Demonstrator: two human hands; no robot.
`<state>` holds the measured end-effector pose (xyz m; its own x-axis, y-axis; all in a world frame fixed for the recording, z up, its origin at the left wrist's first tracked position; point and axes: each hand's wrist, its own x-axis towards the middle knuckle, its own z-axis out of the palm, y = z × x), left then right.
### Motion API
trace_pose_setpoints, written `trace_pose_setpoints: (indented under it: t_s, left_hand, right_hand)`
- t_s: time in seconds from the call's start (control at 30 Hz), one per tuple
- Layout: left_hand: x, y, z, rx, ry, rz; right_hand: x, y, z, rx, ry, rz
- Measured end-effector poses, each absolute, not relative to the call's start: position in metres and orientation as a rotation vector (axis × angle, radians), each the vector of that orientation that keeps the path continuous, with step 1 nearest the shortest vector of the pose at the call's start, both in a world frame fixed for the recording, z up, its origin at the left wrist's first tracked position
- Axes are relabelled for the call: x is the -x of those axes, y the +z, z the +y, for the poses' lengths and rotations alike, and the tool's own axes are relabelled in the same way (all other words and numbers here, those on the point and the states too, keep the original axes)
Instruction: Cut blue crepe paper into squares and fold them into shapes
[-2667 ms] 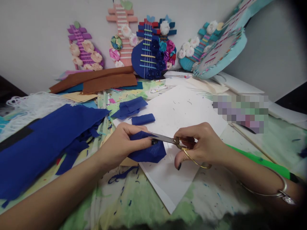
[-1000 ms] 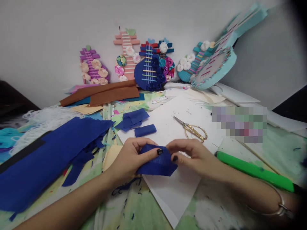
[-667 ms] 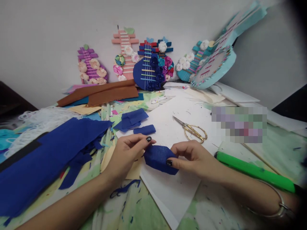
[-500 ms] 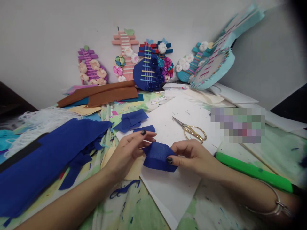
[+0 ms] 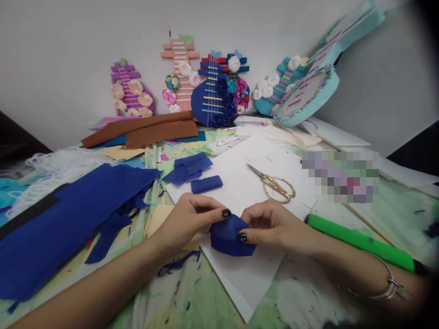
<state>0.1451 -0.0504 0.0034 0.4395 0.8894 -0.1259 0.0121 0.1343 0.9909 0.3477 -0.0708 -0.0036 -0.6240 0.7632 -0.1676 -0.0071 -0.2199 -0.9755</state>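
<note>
A small cut piece of dark blue crepe paper (image 5: 229, 235) is held up between both hands, above a white sheet (image 5: 240, 283). My left hand (image 5: 195, 217) pinches its upper left edge with thumb and fingers. Thumb and curled fingers of my right hand (image 5: 269, 226) grip the right side; the fingertips behind the paper are hidden. Beyond the right hand, gold-handled scissors (image 5: 272, 183) lie on the white sheet, their blades pointing up and left. A folded blue strip (image 5: 206, 184) and several cut blue pieces (image 5: 190, 167) lie just past the left hand.
A large blue crepe paper sheet (image 5: 68, 219) spreads at left, near white yarn (image 5: 61, 169). Brown paper (image 5: 161, 132) lies at the back. Decorated paper guitars (image 5: 207, 103) lean on the wall. A green tube-shaped thing (image 5: 360, 242) lies beside the right forearm. Scraps litter the cloth.
The scissors went from my right hand onto the white sheet. My right hand took the paper's right side. My left fingers, spread half a second ago, now pinch its upper edge.
</note>
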Motion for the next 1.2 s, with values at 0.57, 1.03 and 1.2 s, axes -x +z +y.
trace_pose_setpoints:
  t_s: [0.57,1.03,1.2]
  left_hand:
    - [-0.143,-0.003,-0.048,-0.910,0.726,0.715]
    - [-0.138,0.003,-0.043,-0.905,0.864,0.729]
    - [-0.141,-0.002,-0.046,-0.957,0.799,0.640]
  right_hand:
    - [-0.354,-0.001,-0.065,0.805,1.690,-1.381]
    - [-0.368,-0.004,-0.059,0.587,1.475,-1.674]
    - [-0.358,-0.010,-0.059,0.648,1.141,-1.807]
